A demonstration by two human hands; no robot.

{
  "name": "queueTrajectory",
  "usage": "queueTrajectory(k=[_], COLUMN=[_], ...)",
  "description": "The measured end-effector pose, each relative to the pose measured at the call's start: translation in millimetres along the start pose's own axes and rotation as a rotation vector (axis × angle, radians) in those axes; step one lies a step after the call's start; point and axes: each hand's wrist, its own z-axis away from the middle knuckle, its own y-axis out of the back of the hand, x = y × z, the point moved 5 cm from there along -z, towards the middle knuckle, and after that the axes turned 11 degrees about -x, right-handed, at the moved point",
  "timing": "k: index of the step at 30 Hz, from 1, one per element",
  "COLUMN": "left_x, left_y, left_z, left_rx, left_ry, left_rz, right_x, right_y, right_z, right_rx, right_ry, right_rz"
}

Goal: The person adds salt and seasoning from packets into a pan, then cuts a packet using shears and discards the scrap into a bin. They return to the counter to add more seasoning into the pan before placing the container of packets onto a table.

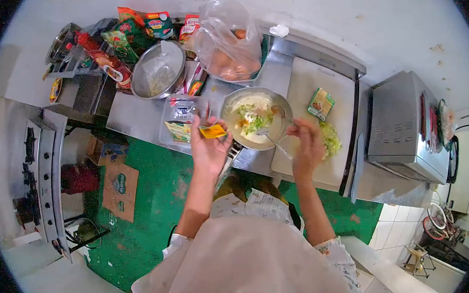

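My left hand (210, 151) is palm up, its fingers curled around a small yellow sachet (213, 131). Just right of it, a metal bowl (227, 110) holds pale batter with chopped green vegetables (250, 117) and an orange-brown patch on top. A metal spoon (280, 145) rests in the bowl, its handle leaning over the near right rim. My right hand (308, 147) is at the bowl's right side, fingers pinched together. Something thin and metallic shows at its fingertips, but I cannot make out what it is.
Right of the bowl, a white board (306, 80) carries a green packet (321, 104) and chopped greens (329, 142). A clear tray (170, 108) with packets lies left. Behind stand a bag of eggs (228, 52), a steel bowl (160, 69) and a sauce bottle (101, 59). A metal box-shaped appliance (407, 124) stands far right.
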Motion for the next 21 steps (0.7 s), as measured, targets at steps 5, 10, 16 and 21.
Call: queueTrajectory(k=[5, 10, 16, 21], left_x=[9, 5, -3, -20], left_y=[-3, -2, -8, -18], left_z=[1, 1, 1, 2], left_rx=[-0.034, -0.029, -0.033, -0.068], left_ry=[-0.031, -0.021, -0.003, 0.061], left_rz=[-0.016, -0.020, -0.012, 0.012], right_x=[33, 18, 90, 137], right_y=[-7, 28, 109, 106], right_z=[9, 6, 31, 65], right_rx=[-0.375, 0.002, 0.435, 0.552], right_ry=[0.188, -0.219, -0.130, -0.304], right_rz=[0.720, 0.160, -0.404, -0.526])
